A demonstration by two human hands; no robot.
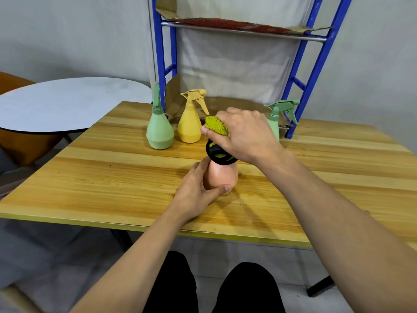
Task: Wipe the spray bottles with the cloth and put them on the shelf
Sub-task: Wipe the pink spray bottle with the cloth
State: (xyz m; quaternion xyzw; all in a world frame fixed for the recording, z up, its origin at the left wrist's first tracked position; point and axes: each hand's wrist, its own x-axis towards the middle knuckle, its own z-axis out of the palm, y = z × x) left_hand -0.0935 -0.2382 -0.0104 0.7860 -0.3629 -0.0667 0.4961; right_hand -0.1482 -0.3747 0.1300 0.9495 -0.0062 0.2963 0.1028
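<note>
- Left hand point(198, 188) grips the pink bottle point(222, 175); right hand point(246, 132) clutches the cloth point(216, 125) at its top.
- Step: wiping. Next, likely shelf point(243, 30) placement.

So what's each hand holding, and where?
Left hand grips the pink bottle round its lower body; right hand holds the green cloth over the bottle's top.

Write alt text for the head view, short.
A person's left hand grips a peach spray bottle on a wooden table while the right hand rubs a green cloth over its top. Two green bottles and a yellow bottle stand behind, before a blue shelf.
</note>
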